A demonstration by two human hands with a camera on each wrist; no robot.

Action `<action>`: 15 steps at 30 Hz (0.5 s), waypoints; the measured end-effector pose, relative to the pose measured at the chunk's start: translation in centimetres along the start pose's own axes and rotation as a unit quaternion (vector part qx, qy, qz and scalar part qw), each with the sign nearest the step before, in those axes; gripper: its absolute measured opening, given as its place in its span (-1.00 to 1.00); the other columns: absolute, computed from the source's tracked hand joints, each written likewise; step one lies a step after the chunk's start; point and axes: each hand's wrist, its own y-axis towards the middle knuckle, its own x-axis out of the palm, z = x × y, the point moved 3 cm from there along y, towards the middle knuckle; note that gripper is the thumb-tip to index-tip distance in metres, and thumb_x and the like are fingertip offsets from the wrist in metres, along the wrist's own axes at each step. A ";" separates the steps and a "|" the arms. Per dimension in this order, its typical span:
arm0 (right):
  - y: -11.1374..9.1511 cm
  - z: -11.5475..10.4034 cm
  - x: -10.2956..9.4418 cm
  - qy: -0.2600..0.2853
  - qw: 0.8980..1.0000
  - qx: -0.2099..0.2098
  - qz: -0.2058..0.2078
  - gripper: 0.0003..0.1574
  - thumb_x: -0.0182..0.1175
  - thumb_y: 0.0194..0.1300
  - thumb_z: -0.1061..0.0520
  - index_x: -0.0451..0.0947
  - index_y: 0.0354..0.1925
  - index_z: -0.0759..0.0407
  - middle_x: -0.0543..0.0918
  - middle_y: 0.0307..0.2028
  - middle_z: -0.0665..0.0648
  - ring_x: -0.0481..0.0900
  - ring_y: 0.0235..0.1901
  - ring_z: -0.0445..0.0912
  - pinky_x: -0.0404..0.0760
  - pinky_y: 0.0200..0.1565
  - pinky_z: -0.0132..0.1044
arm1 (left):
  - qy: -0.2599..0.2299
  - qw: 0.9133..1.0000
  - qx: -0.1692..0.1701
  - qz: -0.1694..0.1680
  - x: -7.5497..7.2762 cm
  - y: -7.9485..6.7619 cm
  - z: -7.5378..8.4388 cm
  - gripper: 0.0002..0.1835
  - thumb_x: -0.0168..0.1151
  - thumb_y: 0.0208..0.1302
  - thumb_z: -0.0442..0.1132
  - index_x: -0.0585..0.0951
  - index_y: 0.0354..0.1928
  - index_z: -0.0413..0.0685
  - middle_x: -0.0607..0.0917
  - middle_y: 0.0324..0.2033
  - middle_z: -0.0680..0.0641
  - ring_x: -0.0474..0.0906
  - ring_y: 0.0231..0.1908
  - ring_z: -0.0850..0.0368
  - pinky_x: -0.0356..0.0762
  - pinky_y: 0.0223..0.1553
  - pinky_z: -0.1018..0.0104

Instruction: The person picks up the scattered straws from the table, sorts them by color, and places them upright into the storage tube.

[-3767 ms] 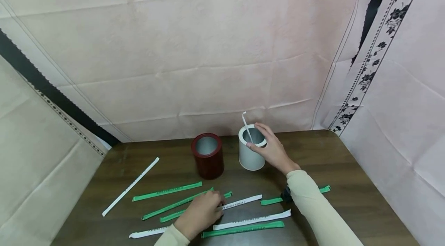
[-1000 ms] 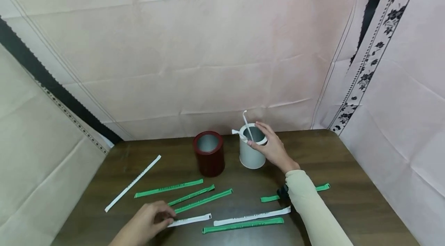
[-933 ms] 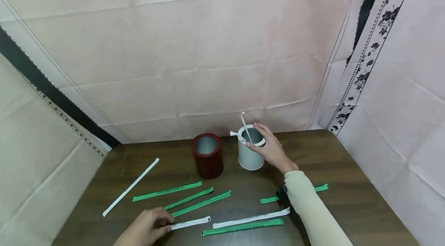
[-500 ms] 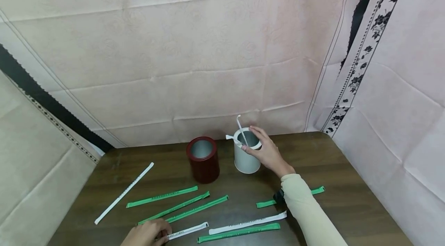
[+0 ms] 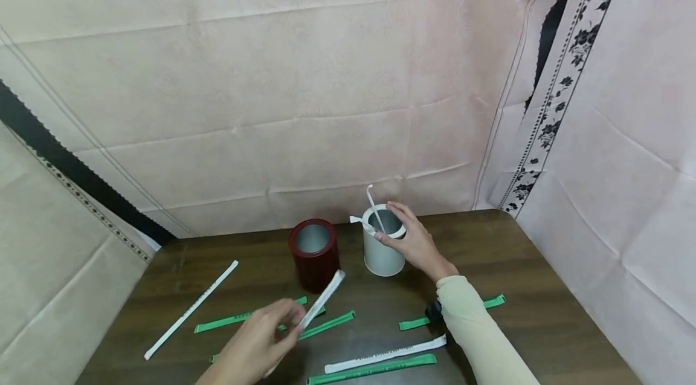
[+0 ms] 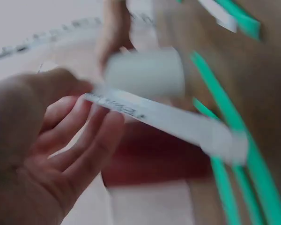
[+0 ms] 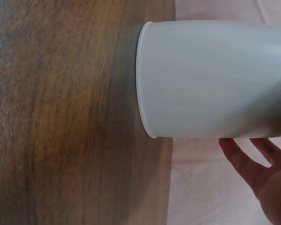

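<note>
My left hand [image 5: 266, 339] pinches a white paper-wrapped straw [image 5: 325, 298] between thumb and fingers. The straw is raised off the table, its free end pointing up and right, in front of the dark red cylindrical holder [image 5: 316, 267]. In the left wrist view, printing shows along the held straw [image 6: 178, 123]. My right hand [image 5: 417, 249] grips the white cylindrical holder [image 5: 383, 259] near its rim, thumb in front and fingers on the far right side. Two white straws stick out of that holder: one bent-tipped straw [image 5: 373, 203] and one leaning left over the rim.
Green wrapped straws, such as the front one [image 5: 372, 369], and white ones, such as the left one [image 5: 190, 310], lie scattered on the brown wooden table [image 5: 544, 324]. My right forearm [image 5: 484, 330] crosses over one green straw. Pale cloth walls [image 5: 326, 101] enclose the table.
Earlier, the left hand moved away after a second straw appeared in the white holder. Since half a second ago it has lifted another white straw and moved up and right. The right hand stays put.
</note>
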 end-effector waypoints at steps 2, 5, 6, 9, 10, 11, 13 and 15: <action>0.0 0.0 0.1 0.002 1.000 0.000 -0.002 0.03 0.36 0.09 -0.45 0.31 0.43 -0.19 0.25 0.41 -0.19 0.39 0.26 0.02 0.49 0.15 0.14 | -0.045 0.998 0.000 0.045 -0.1 2.1 1.7 -0.78 0.35 0.27 -0.33 0.59 -0.17 0.20 0.62 -0.33 0.25 0.59 -0.35 0.40 0.62 -0.40 0.42; 0.0 0.2 0.3 0.003 1.000 0.002 -0.006 0.05 0.33 0.07 -0.49 0.30 0.44 -0.21 0.24 0.41 -0.22 0.40 0.25 0.01 0.51 0.14 0.12 | -0.104 0.988 0.010 0.114 -0.5 5.6 4.0 -0.75 0.38 0.24 -0.37 0.63 -0.13 0.14 0.64 -0.35 0.18 0.63 -0.36 0.31 0.65 -0.40 0.39; 0.0 0.3 0.3 0.002 1.000 0.004 -0.002 0.05 0.33 0.06 -0.50 0.31 0.43 -0.21 0.24 0.40 -0.23 0.40 0.25 0.00 0.51 0.14 0.12 | -0.121 0.984 0.014 0.132 -0.6 6.8 4.7 -0.75 0.38 0.23 -0.37 0.63 -0.12 0.11 0.65 -0.35 0.15 0.63 -0.37 0.29 0.66 -0.40 0.38; -0.2 0.5 0.2 0.003 1.000 0.000 0.008 0.04 0.35 0.07 -0.48 0.33 0.43 -0.18 0.26 0.40 -0.22 0.41 0.23 0.00 0.52 0.13 0.11 | -0.153 0.972 0.018 0.176 -0.6 10.0 6.5 -0.77 0.37 0.25 -0.36 0.65 -0.09 0.04 0.67 -0.34 0.09 0.64 -0.38 0.26 0.67 -0.39 0.36; -0.2 0.5 0.1 0.003 1.000 -0.004 0.010 0.04 0.35 0.08 -0.47 0.33 0.43 -0.16 0.26 0.40 -0.20 0.42 0.23 0.01 0.52 0.12 0.12 | -0.156 0.969 0.019 0.190 -0.6 11.0 7.0 -0.78 0.37 0.25 -0.34 0.65 -0.08 0.03 0.67 -0.34 0.08 0.65 -0.38 0.26 0.68 -0.38 0.36; -0.2 0.5 0.1 0.004 1.000 -0.007 0.011 0.04 0.35 0.08 -0.46 0.33 0.43 -0.16 0.26 0.40 -0.20 0.42 0.23 0.01 0.52 0.12 0.12 | -0.158 0.966 0.024 0.205 -0.5 11.9 7.5 -0.79 0.37 0.26 -0.34 0.65 -0.08 0.00 0.68 -0.32 0.06 0.65 -0.37 0.26 0.68 -0.37 0.36; -0.2 0.5 0.1 0.005 1.000 -0.010 0.008 0.04 0.35 0.08 -0.46 0.32 0.43 -0.15 0.26 0.41 -0.19 0.41 0.24 0.01 0.51 0.13 0.12 | -0.159 0.959 0.037 0.232 -0.4 13.5 8.5 -0.79 0.36 0.27 -0.34 0.65 -0.07 -0.04 0.68 -0.31 0.03 0.66 -0.35 0.25 0.68 -0.36 0.37; -0.2 0.3 -0.1 0.006 1.000 -0.014 0.005 0.01 0.36 0.13 -0.40 0.31 0.44 -0.14 0.25 0.41 -0.19 0.41 0.25 0.00 0.51 0.14 0.11 | -0.147 0.954 0.057 0.254 -0.2 15.1 9.4 -0.79 0.35 0.28 -0.34 0.64 -0.06 -0.07 0.68 -0.29 0.00 0.67 -0.34 0.24 0.67 -0.35 0.40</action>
